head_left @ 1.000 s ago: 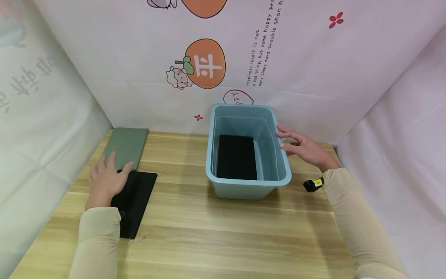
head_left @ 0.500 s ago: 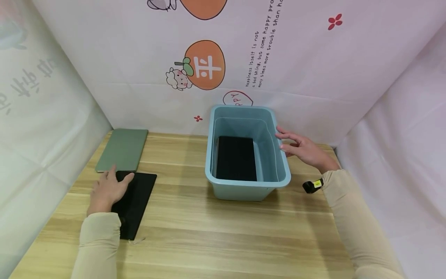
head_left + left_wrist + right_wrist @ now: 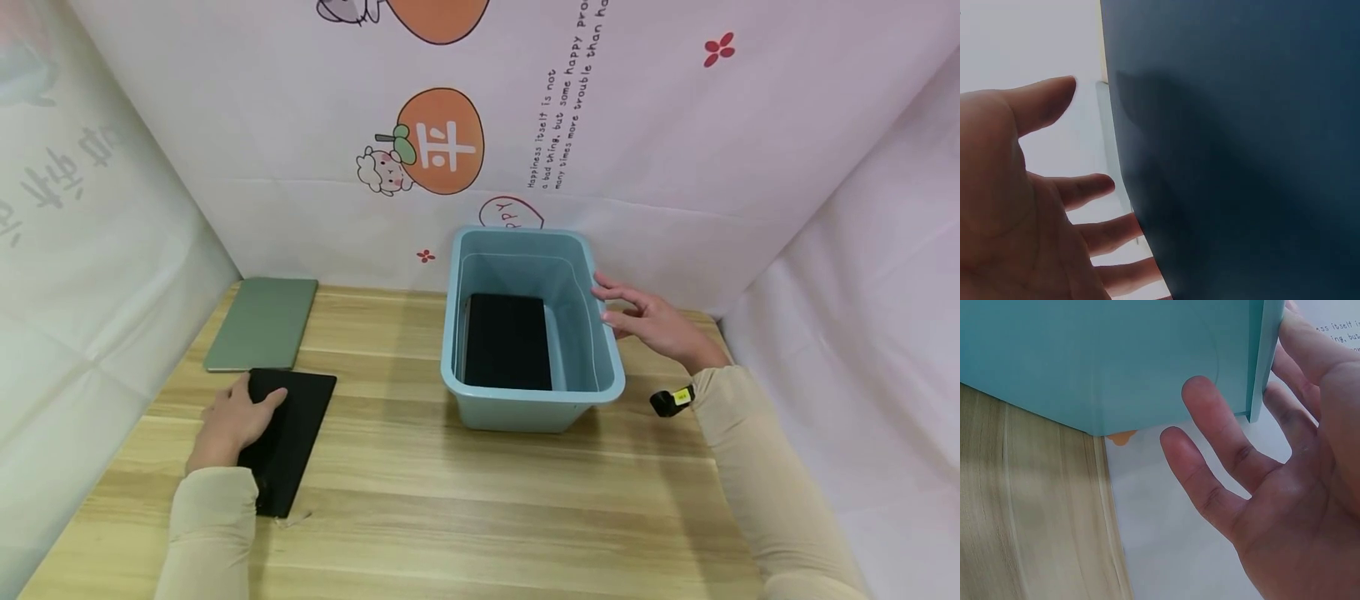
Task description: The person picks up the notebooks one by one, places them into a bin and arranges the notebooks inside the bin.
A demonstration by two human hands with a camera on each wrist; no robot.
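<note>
My left hand (image 3: pixel 234 423) is at the left edge of a thin black notebook (image 3: pixel 300 433) lying on the table. In the left wrist view several fingertips reach the notebook's edge, and the thumb (image 3: pixel 1054 100) stands apart from it. Beyond the notebook lies a green notebook (image 3: pixel 262 323). My right hand (image 3: pixel 660 325) rests its fingers on the right rim of a light blue plastic bin (image 3: pixel 532 400). In the right wrist view two fingers (image 3: pixel 1219 419) hang loosely outside the bin wall. Another black notebook (image 3: pixel 508 342) lies inside the bin.
The wooden table (image 3: pixel 465 517) stretches between the hands and toward the front. A printed white cloth (image 3: pixel 315 167) stands behind the bin, with more cloth on both sides. A small black device with a yellow label (image 3: pixel 670 402) is at the right sleeve.
My left hand has drawn back toward me, off the green notebook and onto the black notebook's left edge. The right hand stays at the bin rim.
</note>
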